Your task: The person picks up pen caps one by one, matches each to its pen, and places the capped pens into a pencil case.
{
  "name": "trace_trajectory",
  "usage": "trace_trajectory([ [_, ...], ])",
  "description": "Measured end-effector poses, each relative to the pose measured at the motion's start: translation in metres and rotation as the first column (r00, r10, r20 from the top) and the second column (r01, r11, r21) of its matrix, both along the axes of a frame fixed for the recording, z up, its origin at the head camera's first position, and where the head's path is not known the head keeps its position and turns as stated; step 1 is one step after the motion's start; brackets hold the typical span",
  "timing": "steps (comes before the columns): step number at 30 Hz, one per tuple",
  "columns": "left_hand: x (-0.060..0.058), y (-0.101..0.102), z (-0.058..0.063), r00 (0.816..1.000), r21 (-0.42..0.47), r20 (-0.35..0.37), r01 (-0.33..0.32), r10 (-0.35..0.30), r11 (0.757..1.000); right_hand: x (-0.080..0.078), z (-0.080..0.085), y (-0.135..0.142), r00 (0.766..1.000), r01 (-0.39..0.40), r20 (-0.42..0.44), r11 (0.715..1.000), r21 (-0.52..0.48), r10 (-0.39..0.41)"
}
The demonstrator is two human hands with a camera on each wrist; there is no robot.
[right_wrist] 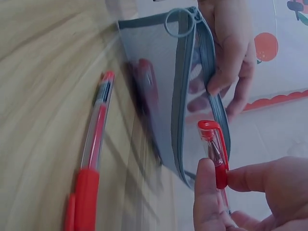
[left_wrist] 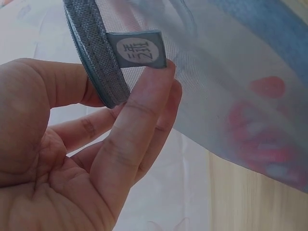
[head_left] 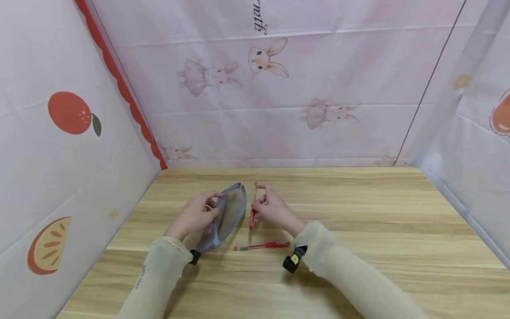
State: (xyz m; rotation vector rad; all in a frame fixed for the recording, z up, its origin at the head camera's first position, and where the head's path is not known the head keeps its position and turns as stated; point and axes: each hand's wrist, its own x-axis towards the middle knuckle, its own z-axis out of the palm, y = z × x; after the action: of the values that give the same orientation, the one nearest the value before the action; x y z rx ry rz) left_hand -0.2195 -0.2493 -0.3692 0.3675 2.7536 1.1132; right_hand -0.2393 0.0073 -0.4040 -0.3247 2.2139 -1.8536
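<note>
A translucent mesh zip pouch (head_left: 232, 212) with grey-blue edging stands tilted on the table, its mouth spread. My left hand (head_left: 198, 215) pinches one zipper edge of the mouth between thumb and fingers, beside a small fabric tag (left_wrist: 139, 49). My right hand (head_left: 275, 210) pinches a red gel pen (right_wrist: 219, 166) between thumb and fingers, its red cap close to the pouch's mouth. Another red pen (head_left: 260, 246), capped and with a clear barrel, lies on the table below that hand. Blurred red shapes (right_wrist: 147, 82) show through the pouch's mesh.
Wood-grain tabletop (head_left: 378, 248) extends around both hands. Printed cloth walls enclose it: a pink rabbit-patterned one (head_left: 318, 66) at the back and white ones with fruit prints (head_left: 32, 146) at the sides. A ring pull (right_wrist: 179, 22) hangs at the pouch's zipper end.
</note>
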Motion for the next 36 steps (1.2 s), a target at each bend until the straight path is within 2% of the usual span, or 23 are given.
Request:
trace_trajectory([
  [17,-0.001,0.001,-0.002,1.0,-0.021,-0.023,-0.012,0.011,1.0,0.004,-0.005,-0.039,0.999,0.022,0.029,0.997,-0.08,-0.02],
  [26,-0.003,0.001,-0.001,0.999,-0.022,-0.034,-0.009,0.008,1.0,0.005,-0.001,-0.048,0.999,0.031,0.035,0.999,-0.042,-0.03],
  [36,-0.003,0.0,-0.001,1.0,0.0,0.0,-0.019,0.019,1.0,0.009,0.004,-0.055,0.999,0.032,0.014,0.999,-0.027,-0.031],
])
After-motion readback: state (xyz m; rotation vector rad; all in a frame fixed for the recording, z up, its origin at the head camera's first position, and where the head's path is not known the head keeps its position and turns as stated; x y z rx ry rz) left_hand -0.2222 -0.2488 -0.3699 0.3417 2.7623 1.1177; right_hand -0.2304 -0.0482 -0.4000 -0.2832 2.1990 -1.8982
